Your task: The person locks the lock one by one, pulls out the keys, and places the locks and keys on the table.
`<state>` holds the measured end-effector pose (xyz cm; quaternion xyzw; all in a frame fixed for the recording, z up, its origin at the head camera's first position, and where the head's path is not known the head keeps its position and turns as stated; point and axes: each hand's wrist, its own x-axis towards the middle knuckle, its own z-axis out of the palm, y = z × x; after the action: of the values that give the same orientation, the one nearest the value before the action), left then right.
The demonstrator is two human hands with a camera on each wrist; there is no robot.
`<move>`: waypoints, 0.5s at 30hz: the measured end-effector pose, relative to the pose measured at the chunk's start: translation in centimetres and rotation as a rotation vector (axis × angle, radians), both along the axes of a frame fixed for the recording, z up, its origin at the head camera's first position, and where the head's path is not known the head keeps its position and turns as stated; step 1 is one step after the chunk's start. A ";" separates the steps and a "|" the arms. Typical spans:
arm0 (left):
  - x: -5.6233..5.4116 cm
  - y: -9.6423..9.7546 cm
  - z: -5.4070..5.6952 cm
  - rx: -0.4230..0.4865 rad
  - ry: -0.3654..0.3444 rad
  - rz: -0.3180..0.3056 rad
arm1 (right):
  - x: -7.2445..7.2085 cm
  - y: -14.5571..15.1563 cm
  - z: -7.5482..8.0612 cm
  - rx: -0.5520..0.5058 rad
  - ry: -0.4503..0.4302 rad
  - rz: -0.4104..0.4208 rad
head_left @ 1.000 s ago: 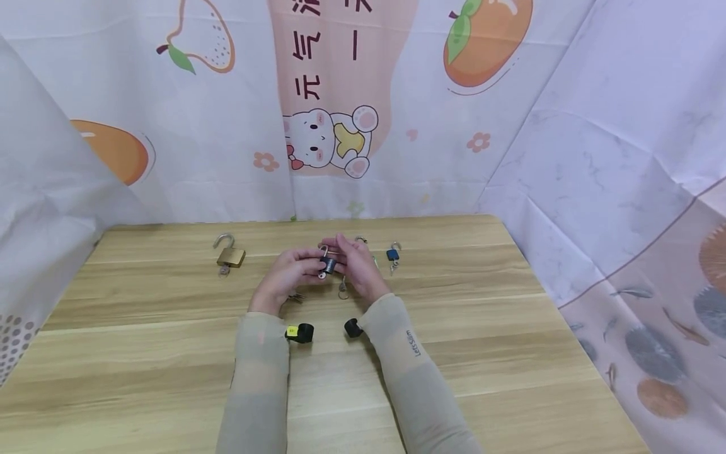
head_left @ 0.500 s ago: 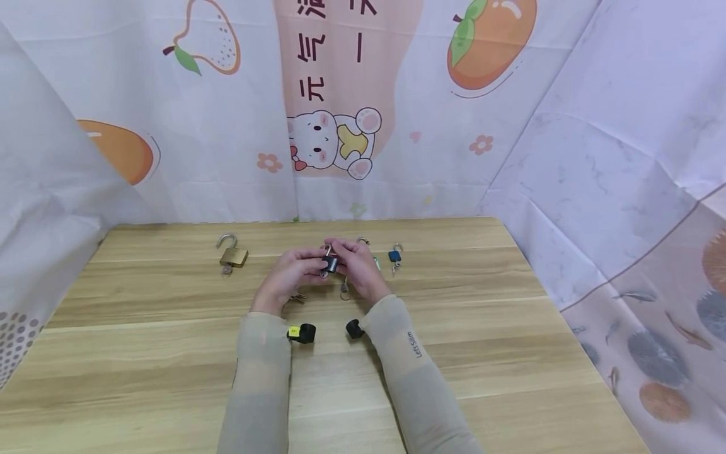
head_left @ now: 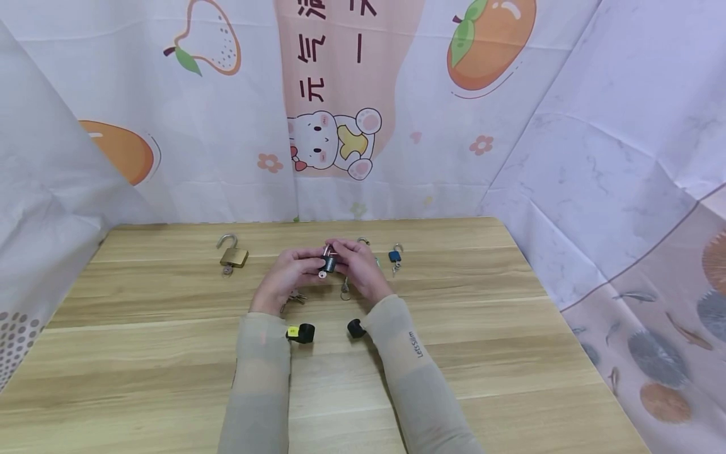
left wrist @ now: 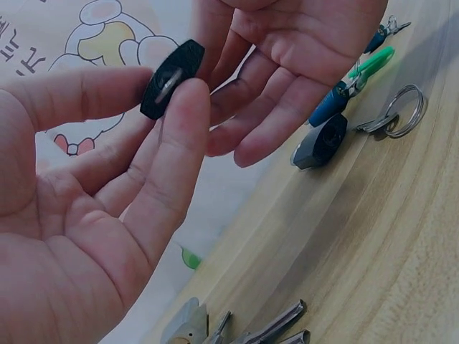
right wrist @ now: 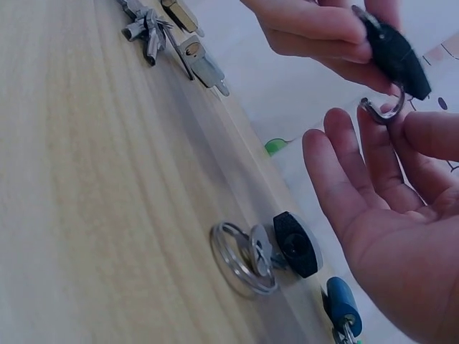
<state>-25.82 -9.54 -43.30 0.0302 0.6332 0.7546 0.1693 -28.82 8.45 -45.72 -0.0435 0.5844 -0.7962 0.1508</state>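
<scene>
In the head view a small black padlock (head_left: 328, 265) is held up between both hands over the table's far middle. My left hand (head_left: 290, 272) pinches its body between thumb and forefinger. A silver key (left wrist: 168, 87) shows at the body's underside in the left wrist view. The shackle (right wrist: 391, 113) stands swung out in the right wrist view. My right hand (head_left: 360, 268) pinches that shackle between thumb and finger, its other fingers loosely extended. A second black padlock (left wrist: 320, 141) lies on the table beyond, with a key and a ring (left wrist: 409, 111) in it.
An unlocked brass padlock (head_left: 234, 256) lies at the far left of the wooden table (head_left: 170, 353). A small blue padlock (head_left: 394, 256) with keys lies to the right. Loose keys (head_left: 297, 296) sit below the left hand. A printed curtain (head_left: 227, 189) hangs behind the table.
The right hand's thumb, raised a second ago, has come down to the shackle. The padlock has tilted slightly in the left hand. The other padlocks lie as before.
</scene>
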 end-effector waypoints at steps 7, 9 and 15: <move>-0.1 0.0 -0.2 -0.018 -0.026 0.041 | -0.1 0.1 0.0 -0.009 0.012 -0.031; -0.2 0.0 -0.3 -0.026 -0.019 0.046 | -0.1 0.1 0.1 -0.005 0.021 -0.045; -0.4 0.1 -0.8 -0.041 -0.016 0.061 | -0.3 0.0 0.0 0.017 0.038 -0.097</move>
<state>-26.19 -9.40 -44.07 0.0015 0.6476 0.7467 0.1519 -29.11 8.49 -45.73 -0.0290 0.5953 -0.7966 0.1010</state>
